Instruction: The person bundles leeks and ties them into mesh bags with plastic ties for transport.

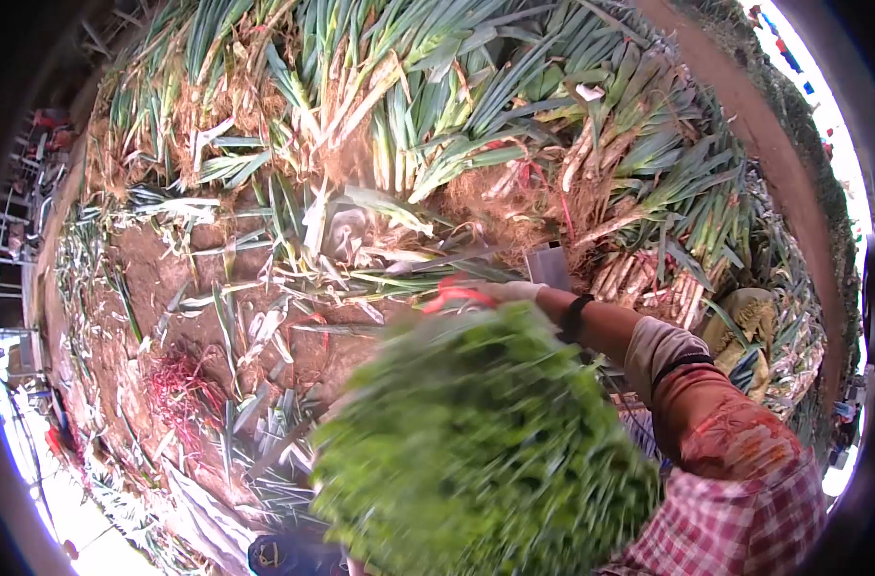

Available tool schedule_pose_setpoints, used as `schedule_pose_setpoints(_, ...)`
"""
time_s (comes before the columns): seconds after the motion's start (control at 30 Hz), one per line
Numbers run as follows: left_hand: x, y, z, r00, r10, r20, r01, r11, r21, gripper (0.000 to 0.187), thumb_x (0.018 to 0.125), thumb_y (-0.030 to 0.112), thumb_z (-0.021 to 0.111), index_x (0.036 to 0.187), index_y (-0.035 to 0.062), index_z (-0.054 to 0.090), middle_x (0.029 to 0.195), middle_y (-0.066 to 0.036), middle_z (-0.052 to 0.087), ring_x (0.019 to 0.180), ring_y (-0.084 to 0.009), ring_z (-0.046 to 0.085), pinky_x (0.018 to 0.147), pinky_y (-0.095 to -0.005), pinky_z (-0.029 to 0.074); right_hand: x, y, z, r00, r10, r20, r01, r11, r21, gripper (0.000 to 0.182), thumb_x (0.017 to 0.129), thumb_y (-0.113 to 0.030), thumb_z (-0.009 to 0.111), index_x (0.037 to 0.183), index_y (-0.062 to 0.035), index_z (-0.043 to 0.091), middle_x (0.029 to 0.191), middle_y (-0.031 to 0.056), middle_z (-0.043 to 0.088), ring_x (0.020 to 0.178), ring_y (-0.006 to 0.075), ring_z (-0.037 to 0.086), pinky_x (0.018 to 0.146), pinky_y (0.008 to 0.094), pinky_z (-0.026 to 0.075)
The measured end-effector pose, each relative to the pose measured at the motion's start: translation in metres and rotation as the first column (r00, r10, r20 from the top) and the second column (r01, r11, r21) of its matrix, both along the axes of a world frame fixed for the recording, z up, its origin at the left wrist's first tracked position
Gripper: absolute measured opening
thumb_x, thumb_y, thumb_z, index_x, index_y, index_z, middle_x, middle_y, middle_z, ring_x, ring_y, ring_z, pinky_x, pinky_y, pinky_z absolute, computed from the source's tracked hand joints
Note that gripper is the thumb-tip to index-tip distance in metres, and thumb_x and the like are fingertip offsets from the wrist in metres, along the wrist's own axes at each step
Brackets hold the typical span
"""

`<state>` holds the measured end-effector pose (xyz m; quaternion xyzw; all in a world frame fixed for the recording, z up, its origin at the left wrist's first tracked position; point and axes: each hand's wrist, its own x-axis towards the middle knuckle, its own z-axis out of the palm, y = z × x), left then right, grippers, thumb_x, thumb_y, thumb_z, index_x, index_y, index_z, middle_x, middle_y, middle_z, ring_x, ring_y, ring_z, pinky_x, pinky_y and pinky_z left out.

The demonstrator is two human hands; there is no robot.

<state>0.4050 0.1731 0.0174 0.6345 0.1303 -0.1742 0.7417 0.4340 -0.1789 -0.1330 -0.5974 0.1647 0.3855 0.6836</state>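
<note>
A large, thick bundle of green leaves [486, 442] with cut-looking tube ends fills the lower middle, blurred by motion. My right hand [471, 294] reaches in from the right to the bundle's far edge. It wears a pale glove with red on the finger side. Blur hides how the fingers are bent and whether they grip anything. A black band [574, 317] circles the wrist. Just beyond the hand stands a grey metal piece [548, 264]. My left hand does not show; the bundle covers much of the space in front of me.
Leeks with roots [361, 96] lie in heaps across the far side, and more white stalks [658, 283] are at the right. Red ties [183, 394] lie tangled on the brown ground [159, 269] at left, among loose leaves. A dark shoe [284, 555] shows at the bottom.
</note>
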Motion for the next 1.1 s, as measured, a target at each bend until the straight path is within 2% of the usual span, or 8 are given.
schedule_pose_setpoints(0.23, -0.01, -0.059, -0.011, 0.969, -0.243, -0.039, 0.243, 0.97, -0.003, 0.018, 0.084, 0.016, 0.052, 0.075, 0.0011, 0.055, 0.087, -0.006, 0.053, 0.086, -0.0119, 0.046, 0.081, -0.0258, 0.037, -0.026, -0.056, 0.061, 0.669, -0.26, -0.696, 0.506, 0.846, 0.17, 0.032, 0.089, -0.028, 0.048, 0.109, -0.0043, 0.056, 0.1, 0.0025, 0.057, 0.084, 0.0133, 0.053, 0.077, 0.028, 0.043)
schedule_pose_setpoints(0.3, -0.012, -0.059, -0.018, 0.95, -0.308, -0.047, 0.31, 0.951, 0.024, 0.019, 0.084, 0.018, 0.051, 0.073, 0.002, 0.053, 0.086, -0.007, 0.054, 0.088, -0.0154, 0.047, 0.084, -0.0294, 0.037, -0.049, -0.089, -0.035, 0.998, 0.017, 0.062, -0.022, 0.997, 0.076, 0.033, 0.087, -0.032, 0.05, 0.105, -0.0054, 0.057, 0.097, 0.0033, 0.058, 0.086, 0.0129, 0.053, 0.077, 0.0281, 0.044)
schedule_pose_setpoints(0.37, -0.008, -0.074, -0.01, 0.9, -0.414, 0.138, 0.401, 0.909, 0.114, 0.02, 0.084, 0.019, 0.051, 0.072, 0.0027, 0.052, 0.085, -0.007, 0.054, 0.089, -0.018, 0.048, 0.086, -0.0318, 0.037, -0.053, -0.103, -0.037, 0.92, 0.247, 0.305, -0.221, 0.968, -0.12, 0.037, 0.085, -0.035, 0.053, 0.107, -0.0052, 0.058, 0.098, 0.0031, 0.059, 0.089, 0.0111, 0.053, 0.079, 0.0268, 0.043)
schedule_pose_setpoints(0.57, -0.044, -0.088, 0.001, 0.911, -0.396, 0.117, 0.378, 0.913, 0.151, 0.028, 0.081, 0.035, 0.055, 0.072, 0.0083, 0.052, 0.083, -0.005, 0.055, 0.091, -0.0238, 0.052, 0.096, -0.0414, 0.029, -0.038, -0.094, 0.037, 0.975, 0.179, -0.129, -0.208, 0.94, -0.27, 0.046, 0.083, -0.04, 0.054, 0.114, -0.0061, 0.056, 0.105, 0.0073, 0.06, 0.097, 0.0132, 0.053, 0.087, 0.0256, 0.04)
schedule_pose_setpoints(0.63, -0.055, -0.099, 0.007, 0.873, -0.47, 0.131, 0.431, 0.868, 0.247, 0.018, 0.074, 0.026, 0.058, 0.069, 0.0103, 0.051, 0.076, -0.004, 0.055, 0.082, -0.0236, 0.054, 0.099, -0.0421, 0.026, -0.023, -0.1, 0.061, 0.891, 0.441, -0.104, -0.442, 0.794, -0.417, 0.053, 0.083, -0.041, 0.053, 0.121, -0.0046, 0.049, 0.113, 0.0141, 0.056, 0.104, 0.0203, 0.053, 0.091, 0.0293, 0.039)
schedule_pose_setpoints(0.7, -0.065, -0.106, 0.009, 0.867, -0.476, 0.149, 0.439, 0.87, 0.226, 0.014, 0.071, 0.022, 0.058, 0.065, 0.0113, 0.051, 0.071, -0.004, 0.056, 0.079, -0.0251, 0.055, 0.098, -0.0422, 0.027, -0.003, -0.097, 0.091, 0.664, 0.69, -0.289, -0.6, 0.261, -0.756, 0.06, 0.082, -0.04, 0.054, 0.128, -0.0055, 0.038, 0.122, 0.0189, 0.049, 0.11, 0.0288, 0.049, 0.094, 0.0331, 0.037)
schedule_pose_setpoints(1.0, -0.064, -0.088, 0.003, 0.728, -0.668, 0.152, 0.659, 0.744, 0.113, 0.019, 0.074, 0.022, 0.057, 0.063, 0.0064, 0.058, 0.069, -0.005, 0.059, 0.077, -0.0279, 0.057, 0.089, -0.0461, 0.032, 0.039, -0.053, 0.134, 0.704, 0.505, 0.499, 0.107, 0.619, -0.778, 0.058, 0.085, -0.045, 0.047, 0.125, -0.0034, 0.041, 0.125, 0.0186, 0.045, 0.112, 0.0326, 0.047, 0.094, 0.0375, 0.04)
schedule_pose_setpoints(1.1, -0.047, -0.071, -0.005, 0.776, -0.63, -0.002, 0.623, 0.767, -0.152, 0.022, 0.077, 0.025, 0.058, 0.071, 0.0043, 0.063, 0.075, -0.006, 0.062, 0.082, -0.028, 0.058, 0.089, -0.0452, 0.035, -0.041, -0.007, 0.091, 0.353, 0.843, 0.407, -0.621, 0.536, -0.571, 0.048, 0.088, -0.043, 0.042, 0.121, -0.0081, 0.049, 0.121, 0.0168, 0.049, 0.109, 0.0294, 0.05, 0.094, 0.0365, 0.039)
